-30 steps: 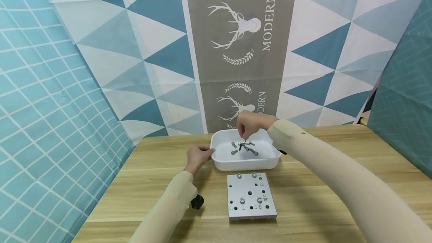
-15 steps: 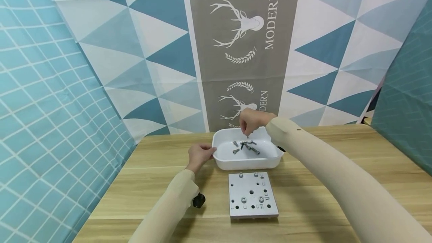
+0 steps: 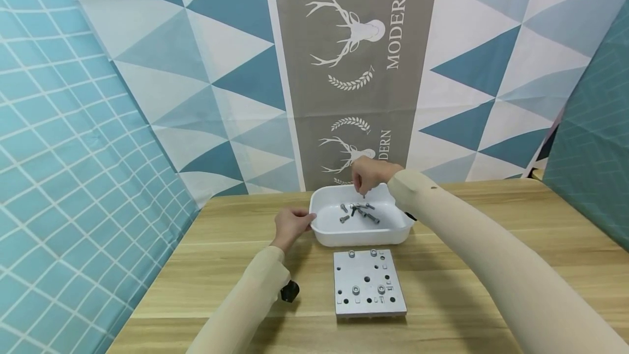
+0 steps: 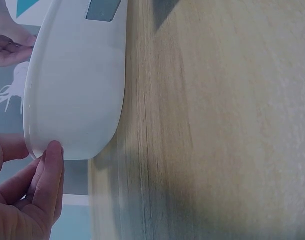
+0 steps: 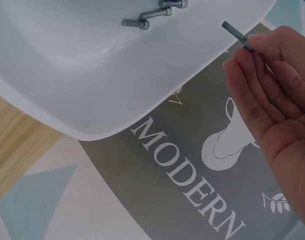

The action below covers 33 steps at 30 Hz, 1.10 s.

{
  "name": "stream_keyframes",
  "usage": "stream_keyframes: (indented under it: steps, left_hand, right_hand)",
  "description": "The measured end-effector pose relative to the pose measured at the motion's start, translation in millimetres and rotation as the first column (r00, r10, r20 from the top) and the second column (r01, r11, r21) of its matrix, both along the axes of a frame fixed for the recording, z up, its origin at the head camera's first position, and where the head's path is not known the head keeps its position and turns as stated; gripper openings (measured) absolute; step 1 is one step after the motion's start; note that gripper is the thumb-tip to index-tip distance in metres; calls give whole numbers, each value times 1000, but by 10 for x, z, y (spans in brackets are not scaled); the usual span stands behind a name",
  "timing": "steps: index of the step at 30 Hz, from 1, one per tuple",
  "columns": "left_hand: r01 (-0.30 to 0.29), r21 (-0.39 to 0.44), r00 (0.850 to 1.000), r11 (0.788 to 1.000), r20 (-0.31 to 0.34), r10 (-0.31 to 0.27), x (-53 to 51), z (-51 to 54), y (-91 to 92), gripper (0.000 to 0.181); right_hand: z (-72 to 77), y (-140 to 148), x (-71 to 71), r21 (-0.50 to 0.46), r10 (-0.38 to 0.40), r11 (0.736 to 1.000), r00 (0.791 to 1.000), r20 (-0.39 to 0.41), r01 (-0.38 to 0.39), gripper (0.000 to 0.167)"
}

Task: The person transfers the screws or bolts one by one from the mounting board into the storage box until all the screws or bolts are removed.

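Observation:
In the head view, my left hand (image 3: 291, 227) holds the left end of a white plastic tray (image 3: 361, 238). The left wrist view shows its thumb and fingers pinching the tray's rim. Above the tray's far side, my right hand (image 3: 367, 173) pinches a small bolt, seen clearly as a threaded grey bolt (image 5: 235, 34) in the right wrist view. Its head end is partly covered by the fingertips. Several loose socket-head bolts (image 3: 372, 218) lie in the middle of the tray, beneath the right hand and apart from it.
In front of the tray lies a silver metal plate (image 3: 351, 272) with holes and several bolts standing in it. The wooden table (image 3: 236, 239) ends at a patterned cloth backdrop (image 3: 255, 141). A grey label (image 4: 103, 9) is on the tray's side.
My right hand has risen slightly from the bolts, holding one bolt by its end. The left hand keeps its hold on the tray. The head view has shifted a little.

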<state>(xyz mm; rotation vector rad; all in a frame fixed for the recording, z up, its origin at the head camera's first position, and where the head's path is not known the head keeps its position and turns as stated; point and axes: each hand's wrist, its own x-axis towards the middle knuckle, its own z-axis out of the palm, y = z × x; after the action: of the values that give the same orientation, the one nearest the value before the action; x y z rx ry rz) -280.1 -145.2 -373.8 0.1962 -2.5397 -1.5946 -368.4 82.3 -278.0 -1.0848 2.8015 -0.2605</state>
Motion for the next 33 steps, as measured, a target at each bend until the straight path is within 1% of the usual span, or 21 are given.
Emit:
stream_keyframes:
  steps: [8,11,15,20,25,27,29,33]
  left_hand:
    - [6,1,1000,1000,-8,-6,12,-3,14,21]
    - [8,1,1000,1000,-7,-8,18,-2,26,22]
    - [6,-5,1000,1000,-3,-6,25,-4,42,22]
    - [-3,-9,1000,1000,-1,3,30,-13,56,21]
    - [-14,-11,1000,1000,18,14,32,-3,63,21]
    - [-18,-9,1000,1000,23,18,26,7,57,22]
    - [-22,-10,1000,1000,22,22,17,16,49,22]
    - [-27,-19,1000,999,-2,27,7,19,21,23]
  right_hand:
    - [-62,72,-27,-4,-30,1000,999,-17,30,12]
    - [-76,104,-12,7,-71,997,997,2,71,12]
    - [-108,147,11,25,-101,995,994,30,101,14]
    - [-151,193,46,26,-79,997,996,33,78,14]
    - [-163,223,126,32,-79,996,996,32,78,17]
    - [-168,237,162,31,-60,998,998,21,60,19]
    - [-179,261,202,22,-22,1000,1000,-2,22,22]
    - [-225,327,293,-12,56,998,995,-81,-58,25]
